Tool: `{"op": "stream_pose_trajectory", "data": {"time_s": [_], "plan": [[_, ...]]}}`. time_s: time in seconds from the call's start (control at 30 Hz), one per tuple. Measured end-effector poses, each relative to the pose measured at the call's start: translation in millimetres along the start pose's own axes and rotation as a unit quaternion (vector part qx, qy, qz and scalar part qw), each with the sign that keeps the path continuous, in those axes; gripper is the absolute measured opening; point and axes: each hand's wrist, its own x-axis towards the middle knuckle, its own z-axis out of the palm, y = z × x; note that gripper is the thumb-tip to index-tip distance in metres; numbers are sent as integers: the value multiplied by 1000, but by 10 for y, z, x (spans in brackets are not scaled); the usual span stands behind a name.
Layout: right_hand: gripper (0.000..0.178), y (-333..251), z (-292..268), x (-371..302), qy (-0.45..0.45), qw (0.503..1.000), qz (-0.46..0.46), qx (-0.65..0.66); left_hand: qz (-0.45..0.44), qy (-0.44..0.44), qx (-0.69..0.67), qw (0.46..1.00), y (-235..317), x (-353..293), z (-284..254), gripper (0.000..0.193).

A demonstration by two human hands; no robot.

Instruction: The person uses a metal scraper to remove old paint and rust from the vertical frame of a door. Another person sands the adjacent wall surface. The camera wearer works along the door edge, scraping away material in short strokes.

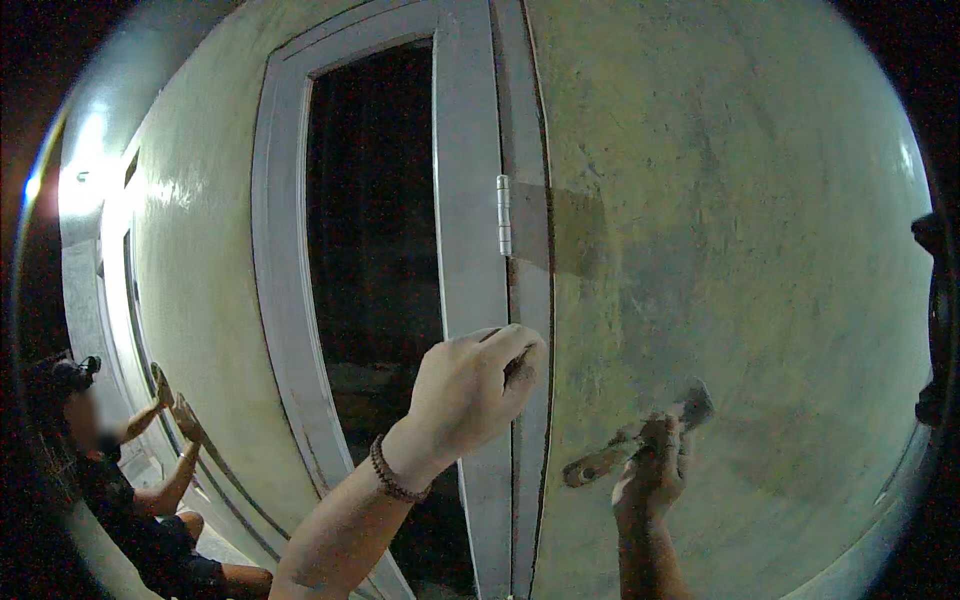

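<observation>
My left hand (478, 378) is closed in front of the grey door frame (528, 300), below the hinge (504, 215), with a beaded bracelet on its wrist. Whether its curled fingers hold anything is hidden. Lower right, my right hand (652, 470) grips a putty knife (697, 403). The blade sticks out past my fingertips, up against the yellow-green wall (760, 330). Its handle, with a hole near the end, points left toward the door frame.
The door has a tall dark glass pane (372, 230). At far left another person (130, 490) in dark clothes sits with both hands raised at the wall. A bright light (85, 175) shines at the upper left.
</observation>
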Motion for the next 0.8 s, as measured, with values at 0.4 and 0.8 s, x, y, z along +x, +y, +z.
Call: {"op": "stream_pose_trajectory", "data": {"time_s": [0.4,0.8], "plan": [[25,90,-393,197,-118,980,-15,-161,102,49,352,929,-346,611,-115,25],[22,270,-726,276,-220,959,-52,-169,192,12,434,880,-251,738,-100,9]]}}
